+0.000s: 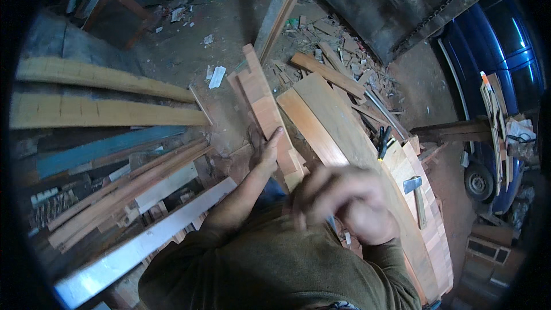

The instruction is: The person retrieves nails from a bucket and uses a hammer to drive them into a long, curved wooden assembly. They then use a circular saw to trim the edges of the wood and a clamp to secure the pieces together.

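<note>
Left grip [267, 152] is closed round one jointed wooden strip [260, 100], thumb on its face, ahead of the body; the right grip [347, 198] is curled and blurred, so I cannot tell if it holds anything. One long worktop [344, 123] runs along the right, a gap dividing its near edge from the strip. Two pale beams [103, 110] end to the left, floor [222, 112] showing between. One hammer [419, 198] and one pair of pliers [383, 142] lie rightward.
</note>
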